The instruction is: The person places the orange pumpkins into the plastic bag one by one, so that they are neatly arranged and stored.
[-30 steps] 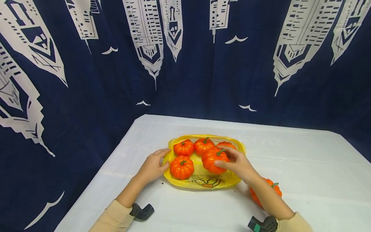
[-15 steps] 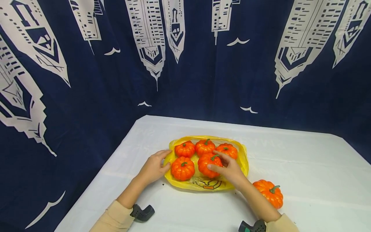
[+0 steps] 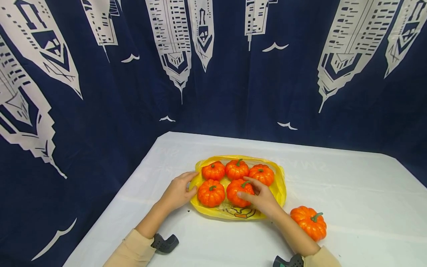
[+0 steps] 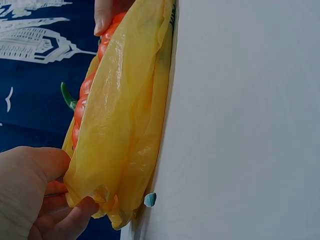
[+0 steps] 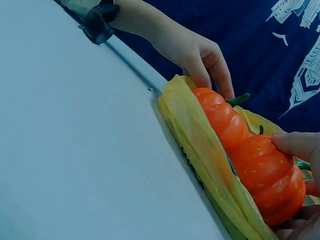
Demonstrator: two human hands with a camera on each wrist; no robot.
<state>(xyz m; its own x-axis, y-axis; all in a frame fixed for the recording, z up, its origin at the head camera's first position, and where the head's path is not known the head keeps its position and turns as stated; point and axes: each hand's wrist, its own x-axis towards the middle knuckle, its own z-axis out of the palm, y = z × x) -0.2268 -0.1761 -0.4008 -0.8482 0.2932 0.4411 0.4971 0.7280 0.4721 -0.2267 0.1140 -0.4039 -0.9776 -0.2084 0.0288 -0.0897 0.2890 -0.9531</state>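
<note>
A yellow plastic bag (image 3: 281, 194) lies spread open on the table, its sides standing up around several small orange pumpkins. My right hand (image 3: 265, 200) holds the front right pumpkin (image 3: 236, 194) inside the bag, thumb at the near side and fingers at the far side. In the right wrist view this pumpkin (image 5: 267, 175) leans close to its neighbour. At the bag's left end, my left hand (image 3: 178, 191) pinches the edge, with the thumb above and fingers below in the left wrist view. The front left pumpkin (image 3: 211, 193) sits just beside that hand.
Another orange pumpkin (image 3: 310, 222) rests on the white-covered table (image 3: 353, 193), outside the bag near my right forearm. Three pumpkins, among them a back right one (image 3: 261, 174), line the bag's far side. A navy cloth (image 3: 227, 104) with white buildings hangs behind the table.
My right hand has moved left and slightly toward me with its pumpkin, setting it lower into the bag's front row. The left hand stays at the bag's edge.
</note>
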